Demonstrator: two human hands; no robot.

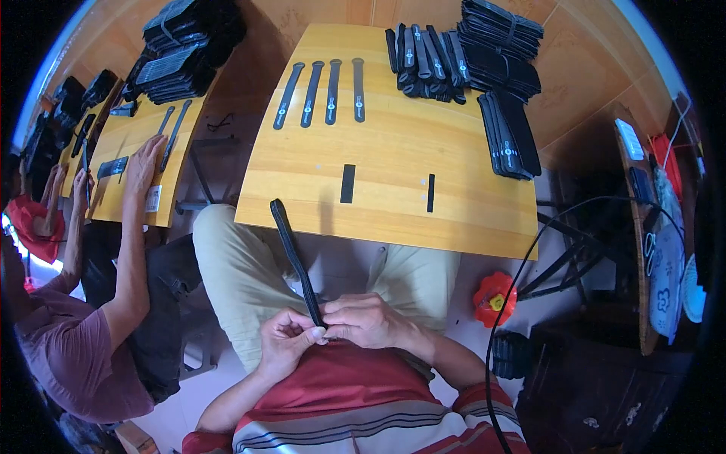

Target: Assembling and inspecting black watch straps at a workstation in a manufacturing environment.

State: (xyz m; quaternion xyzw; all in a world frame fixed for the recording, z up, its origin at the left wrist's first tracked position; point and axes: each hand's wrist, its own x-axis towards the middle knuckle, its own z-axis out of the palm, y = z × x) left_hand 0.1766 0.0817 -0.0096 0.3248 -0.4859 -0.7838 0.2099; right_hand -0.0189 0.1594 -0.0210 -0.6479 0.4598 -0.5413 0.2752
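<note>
A long black fabric strap (293,253) rises from my hands in front of my lap, its rounded far end reaching toward the table's front edge. My left hand (283,346) pinches its lower end between thumb and fingers. Closed on the same end from the other side is my right hand (364,319), thumb and fingertips pressed together. My fingers partly cover the strap's lower tip. Beyond it, a black strip (347,184) and a narrower black strip (431,193) lie on the wooden table (295,178).
Several grey straps (331,92) lie in a row farther back. At the right are a strap pile (427,64), tied black bundles (501,45) and a strap stack (508,136). A co-worker (91,340) works at another table on the left. A black cable (522,265) arcs past my right side.
</note>
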